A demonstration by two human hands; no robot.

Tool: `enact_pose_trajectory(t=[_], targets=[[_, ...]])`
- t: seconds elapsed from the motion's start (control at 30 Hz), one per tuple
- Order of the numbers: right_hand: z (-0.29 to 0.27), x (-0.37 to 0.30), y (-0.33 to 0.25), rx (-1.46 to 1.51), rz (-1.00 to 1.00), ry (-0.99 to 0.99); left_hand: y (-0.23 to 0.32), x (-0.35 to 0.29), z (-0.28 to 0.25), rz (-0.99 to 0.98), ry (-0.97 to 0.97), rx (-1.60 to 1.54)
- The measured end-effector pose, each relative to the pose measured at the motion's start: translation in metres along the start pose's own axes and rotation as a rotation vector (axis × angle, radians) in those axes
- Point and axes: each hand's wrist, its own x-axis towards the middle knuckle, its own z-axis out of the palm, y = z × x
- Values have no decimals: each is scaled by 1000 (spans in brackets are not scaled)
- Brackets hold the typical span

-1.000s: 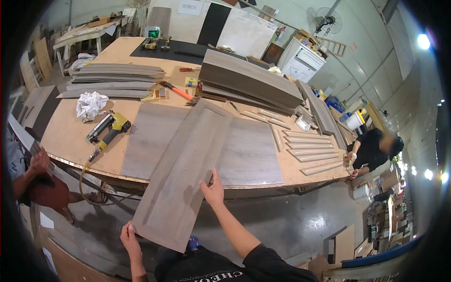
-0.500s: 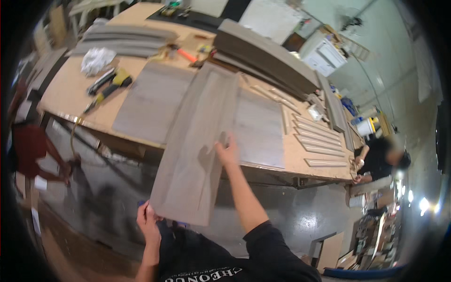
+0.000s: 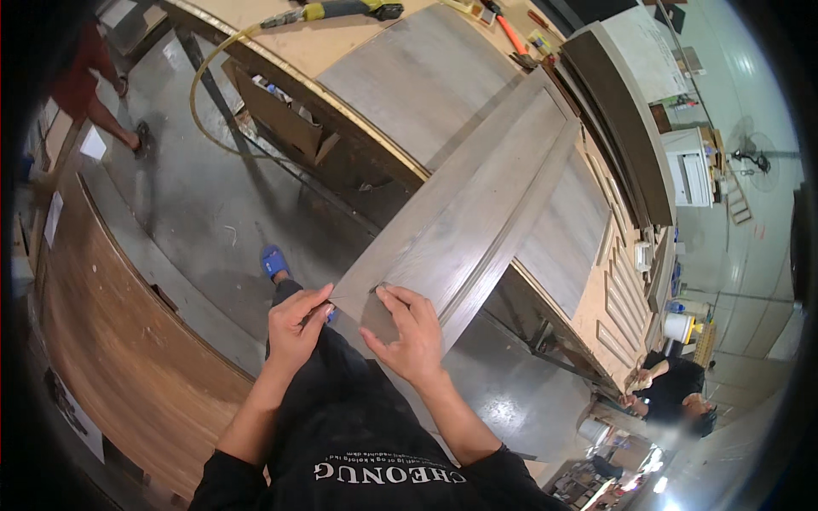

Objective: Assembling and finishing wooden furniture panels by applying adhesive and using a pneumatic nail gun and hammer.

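Observation:
A long grey-brown wooden door panel [image 3: 477, 196] with a raised border lies across the workbench, its near end sticking out over the edge toward me. My left hand [image 3: 298, 328] pinches the panel's near left corner between thumb and fingers. On the face beside that corner, my right hand [image 3: 411, 332] rests its bent fingertips, thumb spread apart. A thin dark line runs on the panel between both hands; I cannot tell what it is. Beneath the panel are two flat grey boards, one on the left [image 3: 426, 81] and one on the right [image 3: 567, 230].
On the bench [image 3: 294, 55] are a yellow-black power tool [image 3: 349, 10], an orange-handled tool [image 3: 511, 36], stacked dark boards [image 3: 618, 119] and several narrow strips [image 3: 626, 294]. A brown wooden surface [image 3: 128, 358] stands left. One person [image 3: 677, 387] works far right; another [image 3: 85, 77] stands upper left.
My view has turned and come closer to the panel's near end. My right hand has moved from the panel's right edge to near the left corner, beside my left hand.

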Motion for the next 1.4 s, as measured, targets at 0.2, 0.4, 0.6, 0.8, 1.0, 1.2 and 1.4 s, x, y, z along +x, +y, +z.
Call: enact_pose_trajectory(t=[0.2, 0.4, 0.6, 0.8, 1.0, 1.2, 1.4], targets=[[6, 3, 2, 26, -52, 53, 8, 1, 5, 58, -3, 75], [5, 6, 0, 22, -50, 65, 2, -14, 35, -119, 40, -345], [7, 4, 2, -4, -57, 66, -8, -22, 55, -194, 194, -488], [9, 4, -1, -36, -74, 69, -5, -18, 54, -184, 209, -527], [7, 10, -8, -60, -68, 92, -6, -14, 52, -124, 208, -483], [11, 13, -7, -65, -5, 89, 0, -4, 19, -136, 59, -85], [5, 2, -7, -88, 53, 124, 29, 165, -44, 466, 45, 362]])
